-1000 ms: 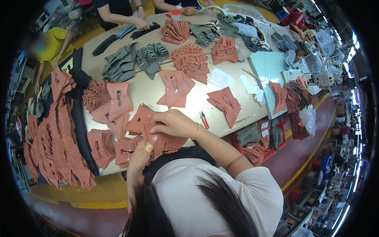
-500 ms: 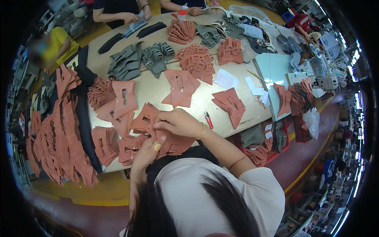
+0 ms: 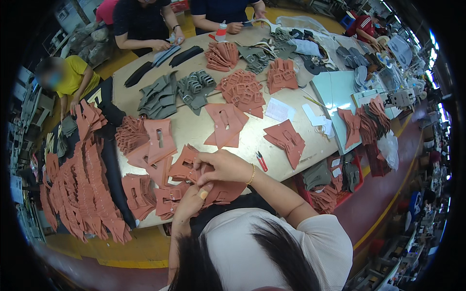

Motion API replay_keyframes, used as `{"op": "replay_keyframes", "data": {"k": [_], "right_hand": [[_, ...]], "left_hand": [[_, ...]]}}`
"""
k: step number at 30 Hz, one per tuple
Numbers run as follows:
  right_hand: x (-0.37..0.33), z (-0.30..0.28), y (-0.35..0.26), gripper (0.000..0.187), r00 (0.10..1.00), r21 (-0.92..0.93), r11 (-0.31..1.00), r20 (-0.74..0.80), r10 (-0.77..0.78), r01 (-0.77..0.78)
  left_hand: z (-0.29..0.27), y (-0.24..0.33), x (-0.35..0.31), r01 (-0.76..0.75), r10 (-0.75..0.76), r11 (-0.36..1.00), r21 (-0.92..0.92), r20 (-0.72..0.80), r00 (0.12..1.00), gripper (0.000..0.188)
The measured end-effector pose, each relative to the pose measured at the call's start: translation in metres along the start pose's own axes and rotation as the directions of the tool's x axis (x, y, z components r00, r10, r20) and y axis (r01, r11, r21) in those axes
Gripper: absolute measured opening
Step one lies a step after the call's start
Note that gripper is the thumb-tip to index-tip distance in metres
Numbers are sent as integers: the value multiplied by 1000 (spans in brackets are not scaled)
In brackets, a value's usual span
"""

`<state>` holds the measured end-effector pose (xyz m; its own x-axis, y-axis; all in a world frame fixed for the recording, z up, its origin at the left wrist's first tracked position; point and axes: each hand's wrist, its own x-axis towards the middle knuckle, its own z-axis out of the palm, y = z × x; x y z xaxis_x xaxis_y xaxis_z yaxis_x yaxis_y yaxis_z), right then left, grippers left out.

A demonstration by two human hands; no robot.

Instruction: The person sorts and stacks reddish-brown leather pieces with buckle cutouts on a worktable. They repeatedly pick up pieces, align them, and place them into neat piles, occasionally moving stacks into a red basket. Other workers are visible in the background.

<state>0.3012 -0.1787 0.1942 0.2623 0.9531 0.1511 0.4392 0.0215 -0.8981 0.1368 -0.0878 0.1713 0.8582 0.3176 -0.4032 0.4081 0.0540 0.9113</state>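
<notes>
Both my hands meet at the table's near edge over a reddish-brown leather piece (image 3: 228, 191). My left hand (image 3: 195, 200), with a yellowish wrap on a finger, pinches the leather from below. Bent fingers of my right hand (image 3: 224, 167) grip the same piece just above the left thumb; the fingertips partly hide it. Just left of the hands lie a slotted reddish-brown leather piece (image 3: 184, 164) and a stack with buckles (image 3: 168, 196). Beyond them, overlapping cut-out pieces (image 3: 226, 122) lie flat on the table.
Red-handled thread snips (image 3: 261, 161) lie right of my hands, near a slotted leather stack (image 3: 286, 140). Long leather bundles (image 3: 82, 189) hang at the left edge. A red crate (image 3: 357, 182) holds pieces below right. Co-workers' hands (image 3: 162, 44) work across the table.
The view has tilted, so the table sits lower and further right in the picture. My hands stay on the leather piece, and their fingertips have come closer together.
</notes>
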Motion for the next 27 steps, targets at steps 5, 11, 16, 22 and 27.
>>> {"op": "replay_keyframes", "data": {"k": [5,11,16,22,27], "right_hand": [[0,-1,5,26,995,-33,998,77,61,-58],[0,-4,3,34,994,89,991,-24,103,-100],[-8,-13,10,38,972,-213,963,135,195,-163],[-6,-1,14,36,988,-136,980,22,152,-148],[-3,-3,10,29,986,-217,967,69,151,-133]], "left_hand": [[-8,-4,0,115,-121,991,60,101,987,44],[-5,5,-2,90,-89,996,-13,60,994,46],[-4,6,-4,79,-81,991,-108,-12,997,44],[-5,15,-5,107,-109,992,-64,-30,994,43],[-5,18,-5,135,-135,991,-10,22,991,45]]}}
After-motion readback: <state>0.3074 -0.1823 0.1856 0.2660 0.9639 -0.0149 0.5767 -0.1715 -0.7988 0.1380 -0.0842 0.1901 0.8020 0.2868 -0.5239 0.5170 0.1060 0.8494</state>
